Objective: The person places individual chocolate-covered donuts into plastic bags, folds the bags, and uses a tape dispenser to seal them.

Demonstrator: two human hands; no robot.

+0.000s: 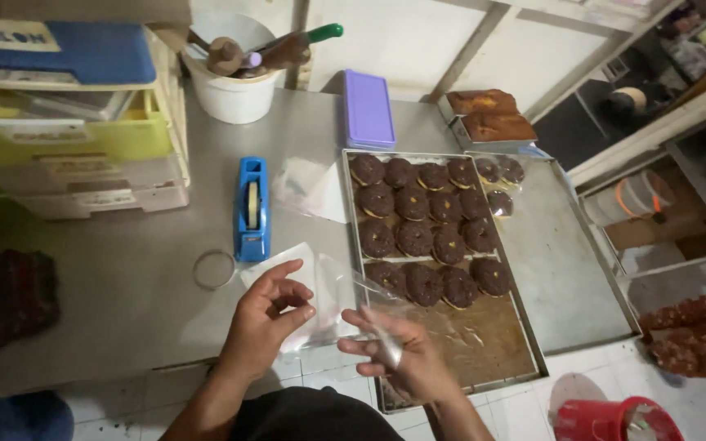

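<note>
While pinched, bag (332, 298) lengthwise left-right.

Both bare forearms rise from the bottom edge and angle inward, the left hand (265, 320) palm-down with thumb and forefinger pinched and the other 3 fingers fanned above, the right hand (398, 351) beside it, fingers pointing left and curled in a loose pinch.

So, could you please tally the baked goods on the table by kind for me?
Chocolate doughnuts on the baking tray: 16
Bagged doughnuts on the bare tray: 3
Loaf cakes: 2
Total: 21
</note>
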